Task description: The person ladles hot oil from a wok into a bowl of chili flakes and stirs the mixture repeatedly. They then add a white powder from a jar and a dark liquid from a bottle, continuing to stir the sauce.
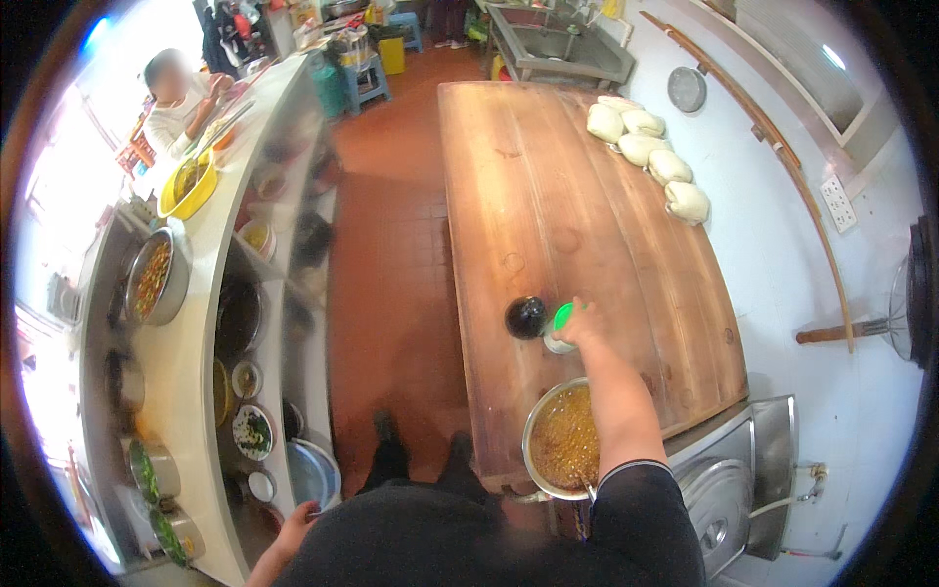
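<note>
My right hand (585,324) reaches over the wooden table (543,242). Its fingers are around a small pale container with a green rim or lid (563,316). Close beside that container, to its left, stands a round, dark, shiny bowl or jar (525,317). Nearer my body, a metal pot of brown, oily sauce (559,436) sits at the table's near end, partly covered by my forearm. My left hand (296,525) is low at the shelves, next to a blue basin (314,473). Something thin shows at its fingertips, too small to identify.
Several pale dough-like lumps (669,167) line the table's far right edge. On the left counter (202,293) stand a metal bowl of chopped food (155,275) and a yellow basin (189,183). A person (176,110) is behind it. A steel lid (715,506) lies at the right.
</note>
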Tool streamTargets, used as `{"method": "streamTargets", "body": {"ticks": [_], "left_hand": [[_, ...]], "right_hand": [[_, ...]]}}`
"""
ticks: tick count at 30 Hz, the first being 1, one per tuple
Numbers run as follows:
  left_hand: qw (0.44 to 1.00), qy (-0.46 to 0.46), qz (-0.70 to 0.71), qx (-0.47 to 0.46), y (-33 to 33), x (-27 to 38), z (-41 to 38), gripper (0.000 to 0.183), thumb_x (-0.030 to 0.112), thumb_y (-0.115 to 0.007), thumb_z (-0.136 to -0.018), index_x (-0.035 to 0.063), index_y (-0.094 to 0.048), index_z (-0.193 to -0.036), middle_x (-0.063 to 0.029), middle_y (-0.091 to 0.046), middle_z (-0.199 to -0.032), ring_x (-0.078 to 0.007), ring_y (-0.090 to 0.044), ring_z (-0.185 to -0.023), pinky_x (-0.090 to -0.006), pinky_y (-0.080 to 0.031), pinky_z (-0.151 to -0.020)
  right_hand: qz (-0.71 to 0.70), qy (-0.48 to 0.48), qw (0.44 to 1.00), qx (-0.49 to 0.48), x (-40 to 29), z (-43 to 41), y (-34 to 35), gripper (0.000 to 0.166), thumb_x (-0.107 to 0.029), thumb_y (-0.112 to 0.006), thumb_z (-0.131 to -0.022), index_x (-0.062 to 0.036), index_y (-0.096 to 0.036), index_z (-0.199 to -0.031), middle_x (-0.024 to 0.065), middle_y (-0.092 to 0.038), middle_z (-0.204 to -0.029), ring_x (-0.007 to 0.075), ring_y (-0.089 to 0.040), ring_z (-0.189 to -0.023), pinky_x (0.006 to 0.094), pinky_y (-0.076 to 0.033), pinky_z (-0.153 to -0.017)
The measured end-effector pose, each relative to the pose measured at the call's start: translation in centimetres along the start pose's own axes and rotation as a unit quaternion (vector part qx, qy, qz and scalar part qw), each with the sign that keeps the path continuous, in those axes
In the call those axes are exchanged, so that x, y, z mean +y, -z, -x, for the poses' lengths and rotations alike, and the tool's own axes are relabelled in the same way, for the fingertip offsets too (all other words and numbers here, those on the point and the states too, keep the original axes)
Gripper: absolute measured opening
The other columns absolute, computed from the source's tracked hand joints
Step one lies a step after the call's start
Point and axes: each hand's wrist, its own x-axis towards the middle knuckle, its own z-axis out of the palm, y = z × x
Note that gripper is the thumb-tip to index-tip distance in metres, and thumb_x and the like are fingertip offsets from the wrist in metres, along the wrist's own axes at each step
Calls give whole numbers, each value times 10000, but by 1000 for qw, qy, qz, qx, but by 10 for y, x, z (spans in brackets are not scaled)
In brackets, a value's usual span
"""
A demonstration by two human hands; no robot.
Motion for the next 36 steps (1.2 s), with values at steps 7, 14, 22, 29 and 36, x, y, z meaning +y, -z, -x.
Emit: {"method": "streamTargets", "body": {"ticks": [7, 14, 22, 29, 36], "left_hand": [[987, -112, -91, -72, 55, 72, -102, 505, 177, -633, -908, -2, -451, -1344, -154, -589, -1240, -240, -583, -1120, -344, -460, -967], [951, -183, 51, -243, 46, 217, -168, 602, 304, -615, -928, 44, -377, -1415, -128, -510, -1340, -233, -506, -1216, -356, -412, -1005], [735, -180, 302, -580, 13, 266, -185, 941, 454, -682, -851, 145, -106, -1527, -130, -322, -1490, -301, -323, -1377, -457, -309, -1109], [704, -84, 304, -637, 26, 241, -175, 817, 384, -692, -846, 99, -266, -1482, -139, -394, -1448, -305, -398, -1333, -471, -331, -1102], [727, 18, 230, -646, -13, 239, -159, 757, 578, -496, -904, 48, -358, -1426, -165, -485, -1375, -326, -497, -1248, -483, -375, -1066]], "right_hand": [[-146, -46, 979, 134, 53, -44, -34, 1019, -407, -793, -607, -65, -310, -1436, 228, -475, -1342, 339, -484, -1245, 417, -408, -1039], [-356, 71, 919, 150, 4, 163, 103, 870, -254, -771, -675, 7, -350, -1390, 183, -551, -1225, 282, -535, -1155, 371, -440, -984], [-440, 178, 879, -40, -148, 305, 85, 931, -301, -772, -711, -58, -262, -1451, 210, -449, -1321, 287, -454, -1232, 368, -372, -1041], [-399, 165, 902, -4, -182, 362, 51, 980, -328, -781, -681, -40, -250, -1452, 271, -372, -1375, 397, -455, -1248, 407, -407, -1026], [-239, 282, 925, 88, -151, 409, 65, 920, -170, -785, -635, -109, -312, -1421, 203, -371, -1362, 392, -448, -1230, 453, -464, -972]]}}
